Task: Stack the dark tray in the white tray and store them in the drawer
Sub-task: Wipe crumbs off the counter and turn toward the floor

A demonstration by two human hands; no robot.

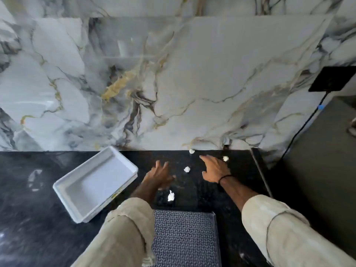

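White tray (92, 182), smooth rectangular plastic; both hands' (159, 176) (213, 169) grip wide, empty.

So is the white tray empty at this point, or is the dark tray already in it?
Empty. The white tray shows only its bare floor, and the dark tray lies apart on the counter, nearer the person, between the sleeves.

I count one white tray (95, 185); one dark tray (185, 238); four crumpled white paper bits (186, 169) on my counter; my two hands, left hand (159, 177) and right hand (214, 169).
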